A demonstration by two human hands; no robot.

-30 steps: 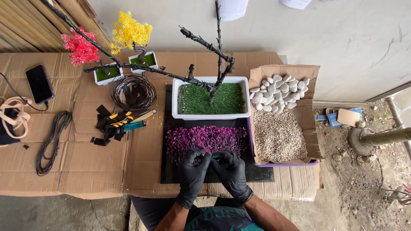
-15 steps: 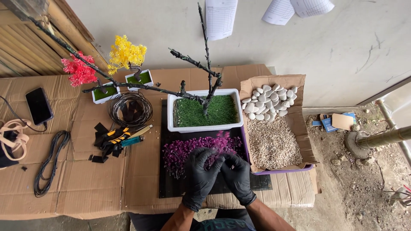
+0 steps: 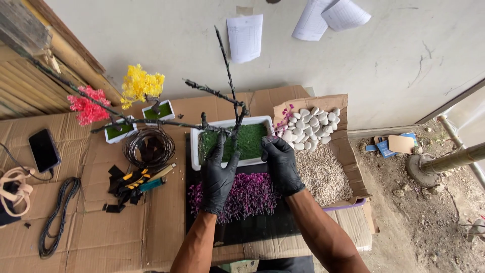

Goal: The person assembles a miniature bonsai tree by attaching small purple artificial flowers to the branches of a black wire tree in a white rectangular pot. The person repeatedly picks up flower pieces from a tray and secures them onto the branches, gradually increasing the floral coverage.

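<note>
Black gloves are covering both our hands, which are working at the middle of the frame over the white planter [image 3: 230, 144] with its green moss-like filling. Our left hand [image 3: 218, 174] is pinching the base of the bare black wire tree [image 3: 230, 103], fingers pressed together around the trunk; our right hand [image 3: 281, 163] is pinching a small purple flower sprig [image 3: 283, 117] near the planter's right rim. The tree is leaning long branches toward the upper left. We are judging that the top-heavy tree may be tipping the light planter, or a branch may be snagging the yellow blossom tree [image 3: 141, 86] beside it.
</note>
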